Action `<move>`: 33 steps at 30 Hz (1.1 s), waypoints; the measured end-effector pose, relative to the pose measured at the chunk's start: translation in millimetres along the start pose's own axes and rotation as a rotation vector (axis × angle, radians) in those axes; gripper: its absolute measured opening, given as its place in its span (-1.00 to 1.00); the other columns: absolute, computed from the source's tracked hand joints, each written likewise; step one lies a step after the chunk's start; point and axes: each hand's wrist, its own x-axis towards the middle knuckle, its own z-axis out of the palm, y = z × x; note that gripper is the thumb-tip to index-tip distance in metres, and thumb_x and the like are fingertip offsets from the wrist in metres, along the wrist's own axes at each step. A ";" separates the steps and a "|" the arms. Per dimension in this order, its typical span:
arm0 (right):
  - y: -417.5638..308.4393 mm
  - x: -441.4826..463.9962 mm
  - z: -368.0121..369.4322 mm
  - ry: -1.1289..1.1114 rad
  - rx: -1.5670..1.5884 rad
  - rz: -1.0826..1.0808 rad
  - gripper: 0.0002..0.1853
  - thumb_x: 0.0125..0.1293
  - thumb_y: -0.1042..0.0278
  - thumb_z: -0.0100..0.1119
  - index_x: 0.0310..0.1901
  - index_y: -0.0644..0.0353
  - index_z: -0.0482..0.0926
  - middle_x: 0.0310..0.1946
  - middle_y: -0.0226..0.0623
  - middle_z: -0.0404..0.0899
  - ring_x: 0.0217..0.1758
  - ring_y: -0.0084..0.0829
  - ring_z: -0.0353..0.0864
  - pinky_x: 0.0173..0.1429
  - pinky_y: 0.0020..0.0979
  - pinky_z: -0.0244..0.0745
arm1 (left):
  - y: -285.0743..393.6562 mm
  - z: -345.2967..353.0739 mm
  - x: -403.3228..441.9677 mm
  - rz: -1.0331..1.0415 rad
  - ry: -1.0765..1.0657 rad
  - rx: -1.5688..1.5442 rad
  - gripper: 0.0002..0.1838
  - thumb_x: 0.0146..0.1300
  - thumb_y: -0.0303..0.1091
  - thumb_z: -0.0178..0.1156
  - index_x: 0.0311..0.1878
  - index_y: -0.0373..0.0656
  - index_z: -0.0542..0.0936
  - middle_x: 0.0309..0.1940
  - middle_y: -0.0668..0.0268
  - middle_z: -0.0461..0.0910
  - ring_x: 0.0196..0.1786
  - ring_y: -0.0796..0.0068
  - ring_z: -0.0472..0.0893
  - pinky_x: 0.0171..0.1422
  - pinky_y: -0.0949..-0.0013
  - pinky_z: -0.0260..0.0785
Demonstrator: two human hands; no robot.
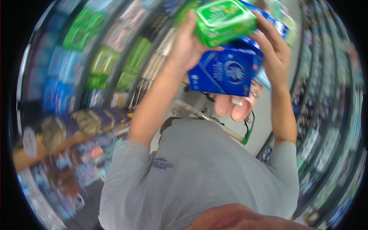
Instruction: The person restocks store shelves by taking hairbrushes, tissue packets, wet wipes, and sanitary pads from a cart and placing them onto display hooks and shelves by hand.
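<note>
A green pack of wet wipes (226, 23) is held up in front of me at the top of the head view, with pale printing on its upper face. My left hand (188, 44) grips its left side, thumb along the edge. At the right end, the fingers of my right hand (274, 50) curl against the pack. Just below it is a dark blue package (224, 73) with a round white emblem; I cannot tell whether a hand touches it. Pink slippers (235, 106) show beneath the blue package.
A shopping cart's handle bar (203, 117) crosses in front of my body. Shelves with green packs (101, 63) and blue packs (59, 94) stand on the left. More stocked shelves (326, 115) line the right, blurred. Pale floor (262, 119) lies between them.
</note>
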 end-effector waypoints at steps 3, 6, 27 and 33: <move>-26.8 11.6 19.6 -0.168 0.044 0.034 -0.56 0.36 0.49 0.20 0.25 0.38 0.46 0.19 -0.11 0.49 0.24 -0.33 0.51 0.26 -0.30 0.48 | 13.7 -14.3 -19.3 0.085 0.074 0.032 -0.51 0.44 -0.05 0.09 0.26 -0.19 0.39 0.05 0.13 0.60 -0.07 0.28 0.70 -0.27 0.18 0.67; -36.3 28.0 34.5 -0.298 -0.025 0.117 -0.55 0.35 0.48 0.23 0.25 0.38 0.45 0.22 -0.11 0.47 0.26 -0.32 0.50 0.29 -0.26 0.48 | 33.2 -25.6 -39.5 0.188 0.154 0.007 -0.55 0.33 -0.27 0.24 0.19 -0.25 0.39 -0.02 0.15 0.60 -0.08 0.33 0.70 -0.21 0.26 0.66; 17.8 216.8 326.4 -0.629 -0.522 -0.185 -0.29 -0.02 0.38 0.57 0.18 0.20 0.41 -0.04 -0.20 0.63 0.08 -0.39 0.60 0.17 -0.35 0.49 | 262.2 -182.9 -97.7 0.728 0.405 1.492 -0.32 -0.01 -0.33 0.49 0.22 -0.17 0.46 0.07 0.17 0.59 0.19 0.07 0.53 0.27 0.16 0.37; 25.5 268.2 397.2 -0.523 -0.701 -0.210 -0.33 0.09 0.20 0.49 0.17 0.32 0.43 -0.08 -0.02 0.65 -0.01 -0.16 0.66 0.06 -0.26 0.54 | 326.8 -228.2 -61.2 0.822 0.557 1.601 -0.50 -0.01 -0.43 0.33 0.08 -0.13 0.52 -0.03 0.04 0.56 0.05 -0.06 0.56 0.08 0.08 0.44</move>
